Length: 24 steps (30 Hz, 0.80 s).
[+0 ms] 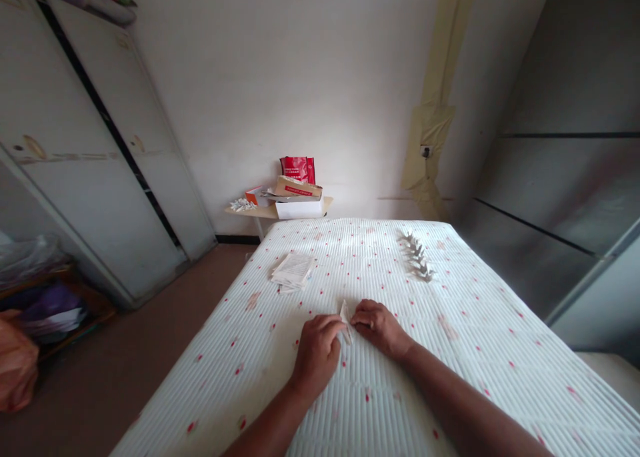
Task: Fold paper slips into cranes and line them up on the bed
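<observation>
A small piece of folded paper [345, 313], narrow and pointed at its far end, lies on the patterned bedspread [400, 403] between my hands. My left hand [320, 347] closes its fingers on the paper's left side. From the right, the curled fingers of my right hand [380, 327] pinch its other edge. Beyond my left hand rests a loose stack of printed paper sheets [294, 271]. Several folded paper cranes [417, 255] stand in a row farther off on the right.
Behind the bed a small table [264, 212] bears a white box [300, 209], a red bag [297, 169] and a heap of small white pieces [243, 205]. Grey cabinets [85, 137] stand at left; a dark panelled unit [560, 177] is at right.
</observation>
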Motion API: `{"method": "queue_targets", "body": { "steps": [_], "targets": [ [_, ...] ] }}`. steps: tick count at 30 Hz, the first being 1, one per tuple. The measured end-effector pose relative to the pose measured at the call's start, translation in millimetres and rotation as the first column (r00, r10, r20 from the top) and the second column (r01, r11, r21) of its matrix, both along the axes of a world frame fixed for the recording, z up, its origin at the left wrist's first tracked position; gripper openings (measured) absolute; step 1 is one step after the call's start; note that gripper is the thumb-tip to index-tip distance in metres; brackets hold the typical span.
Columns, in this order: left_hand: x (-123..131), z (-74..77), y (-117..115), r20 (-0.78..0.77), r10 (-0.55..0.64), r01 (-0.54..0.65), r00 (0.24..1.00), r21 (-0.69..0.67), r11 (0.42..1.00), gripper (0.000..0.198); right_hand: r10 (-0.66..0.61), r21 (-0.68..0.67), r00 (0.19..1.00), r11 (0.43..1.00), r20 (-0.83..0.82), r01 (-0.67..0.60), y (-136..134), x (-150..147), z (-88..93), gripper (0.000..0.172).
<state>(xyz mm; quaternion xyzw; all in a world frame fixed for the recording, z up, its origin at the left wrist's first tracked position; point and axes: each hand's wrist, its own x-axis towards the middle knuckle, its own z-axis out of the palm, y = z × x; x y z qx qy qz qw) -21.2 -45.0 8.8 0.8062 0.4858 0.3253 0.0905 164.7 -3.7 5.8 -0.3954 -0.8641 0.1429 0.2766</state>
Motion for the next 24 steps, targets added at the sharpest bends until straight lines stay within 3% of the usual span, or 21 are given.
{"method": "queue_targets", "body": {
  "steps": [3, 7, 13, 19, 24],
  "targets": [
    [-6.1, -3.6, 27.5, 0.008, -0.089, 0.088, 0.996, 0.044, 0.995, 0.047, 0.017, 0.035, 1.000, 0.999, -0.025, -0.016, 3.3, -0.9, -2.3, 0.018],
    [-8.9, -7.1, 50.5, -0.115, -0.158, 0.162, 0.981, 0.021, 0.987, 0.042, 0.028, 0.060, 0.998, 0.998, -0.059, -0.025, 5.5, 0.3, -5.6, 0.017],
    [-7.7, -6.9, 48.2, -0.263, -0.155, 0.144, 0.952, -0.059, 0.988, 0.037, -0.009, 0.050, 0.997, 0.999, -0.070, 0.013, -0.2, -1.6, -8.6, 0.017],
    [-6.8, -5.8, 47.6, -0.259, -0.137, 0.125, 0.956, -0.063, 0.990, 0.035, -0.088, 0.038, 0.995, 0.995, -0.043, 0.090, -19.1, -7.3, -10.9, 0.018],
    [-6.6, -6.2, 47.6, -0.245, -0.136, 0.123, 0.960, -0.067, 0.990, 0.033, -0.067, 0.037, 0.998, 0.997, -0.020, 0.068, -33.7, -8.9, -5.5, 0.016]
  ]
}}
